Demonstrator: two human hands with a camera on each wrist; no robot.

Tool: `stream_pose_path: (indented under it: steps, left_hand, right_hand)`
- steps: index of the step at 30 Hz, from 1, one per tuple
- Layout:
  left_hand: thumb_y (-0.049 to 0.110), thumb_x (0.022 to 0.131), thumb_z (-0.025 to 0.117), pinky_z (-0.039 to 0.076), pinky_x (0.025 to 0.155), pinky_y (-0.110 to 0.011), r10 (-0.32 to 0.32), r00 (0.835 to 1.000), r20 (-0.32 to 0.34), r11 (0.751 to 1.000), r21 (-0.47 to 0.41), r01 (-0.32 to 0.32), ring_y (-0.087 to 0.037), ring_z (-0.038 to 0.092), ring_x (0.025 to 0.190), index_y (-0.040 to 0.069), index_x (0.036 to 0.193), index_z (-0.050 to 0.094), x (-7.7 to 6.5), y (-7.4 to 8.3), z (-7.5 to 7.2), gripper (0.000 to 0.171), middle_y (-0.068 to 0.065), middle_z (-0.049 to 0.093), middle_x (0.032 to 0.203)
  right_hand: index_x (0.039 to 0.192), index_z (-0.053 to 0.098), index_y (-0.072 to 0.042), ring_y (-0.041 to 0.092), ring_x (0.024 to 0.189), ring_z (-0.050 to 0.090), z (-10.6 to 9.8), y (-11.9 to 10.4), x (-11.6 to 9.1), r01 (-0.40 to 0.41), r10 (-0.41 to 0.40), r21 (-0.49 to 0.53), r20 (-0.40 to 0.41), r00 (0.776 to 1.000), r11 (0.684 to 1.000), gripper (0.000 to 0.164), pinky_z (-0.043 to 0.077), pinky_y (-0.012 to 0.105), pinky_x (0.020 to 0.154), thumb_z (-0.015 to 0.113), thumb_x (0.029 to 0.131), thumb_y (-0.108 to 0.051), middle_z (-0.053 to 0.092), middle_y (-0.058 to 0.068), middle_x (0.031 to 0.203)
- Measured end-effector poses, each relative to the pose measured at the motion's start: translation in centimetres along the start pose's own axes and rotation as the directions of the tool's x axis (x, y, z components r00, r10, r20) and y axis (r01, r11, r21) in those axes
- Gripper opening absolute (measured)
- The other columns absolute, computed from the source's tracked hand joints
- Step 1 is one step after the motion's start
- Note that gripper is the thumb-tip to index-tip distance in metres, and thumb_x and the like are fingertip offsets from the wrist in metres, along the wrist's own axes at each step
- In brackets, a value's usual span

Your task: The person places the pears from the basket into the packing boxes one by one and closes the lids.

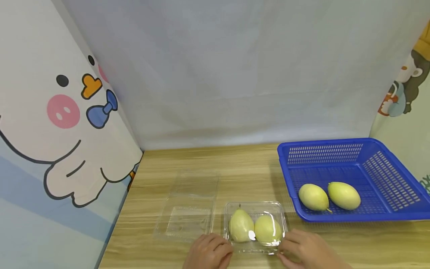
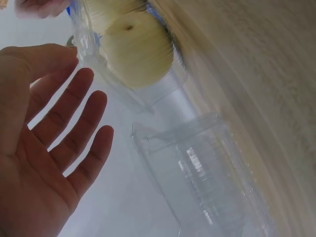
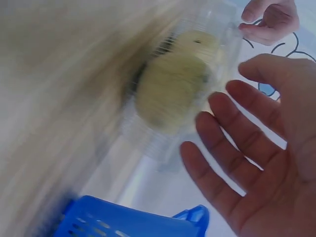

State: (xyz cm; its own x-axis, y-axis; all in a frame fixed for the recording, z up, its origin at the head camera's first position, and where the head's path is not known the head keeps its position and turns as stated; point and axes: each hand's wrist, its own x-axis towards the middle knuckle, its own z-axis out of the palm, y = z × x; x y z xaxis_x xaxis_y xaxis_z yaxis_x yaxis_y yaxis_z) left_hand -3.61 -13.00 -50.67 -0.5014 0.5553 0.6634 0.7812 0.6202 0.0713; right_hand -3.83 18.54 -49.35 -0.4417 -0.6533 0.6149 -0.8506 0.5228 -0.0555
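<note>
A clear plastic clamshell box (image 1: 255, 248) holds two pale yellow-green pears (image 1: 241, 226) side by side, with glare on its lid over them. My left hand (image 1: 209, 252) is at the near left corner, its thumb and index fingertips close to the rim and its other fingers loosely bent in the left wrist view. At the near right corner is my right hand (image 1: 302, 248). Its fingers (image 3: 237, 140) are spread and gently bent beside the box in the right wrist view, with nothing held in them.
Left of the filled box lies another clear clamshell box (image 1: 188, 216), its lid folded back. A blue plastic basket (image 1: 373, 179) stands at the right with two more pale pears (image 1: 344, 195) inside. Behind the wooden table (image 1: 151, 164) hangs a light cloth (image 1: 235, 74).
</note>
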Motion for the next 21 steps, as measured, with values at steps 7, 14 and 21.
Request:
stream_pose_path:
  steps: [7,14,21]
  left_hand:
    - [0.026,0.064,0.088,0.055,0.072,-0.024,-0.074,0.997,0.005,0.996,0.05,0.074,-0.007,0.065,0.084,0.022,0.088,0.074,-0.9,-2.1,-3.0,0.028,0.01,0.071,0.09]
    - [0.028,0.058,0.092,0.055,0.066,-0.03,-0.23,0.972,0.053,0.965,0.138,0.221,-0.014,0.064,0.086,0.023,0.094,0.074,-3.6,-5.0,-6.1,0.04,0.004,0.07,0.098]
    - [0.034,0.057,0.091,0.056,0.065,-0.041,-0.422,0.904,0.074,0.885,0.251,0.393,-0.023,0.067,0.088,0.023,0.097,0.075,-6.1,-6.4,-7.9,0.044,-0.003,0.072,0.103]
  right_hand:
    - [0.078,0.068,-0.028,-0.005,0.068,0.051,-0.6,-0.3,0.8,-0.026,0.026,-0.001,0.074,0.997,1.0,0.014,0.041,0.008,0.055,0.082,0.076,-0.031,0.059,-0.017,0.075]
    - [0.083,0.071,-0.026,-0.003,0.07,0.059,-2.3,-0.7,2.4,-0.103,0.103,-0.008,0.155,0.982,0.995,0.017,0.046,0.012,0.056,0.085,0.073,-0.031,0.065,-0.016,0.08]
    - [0.108,0.073,-0.021,0.007,0.085,0.068,-8.1,1.5,6.0,-0.271,0.284,-0.111,0.122,0.951,0.956,0.037,0.058,0.027,0.068,0.085,0.073,-0.029,0.073,-0.009,0.098]
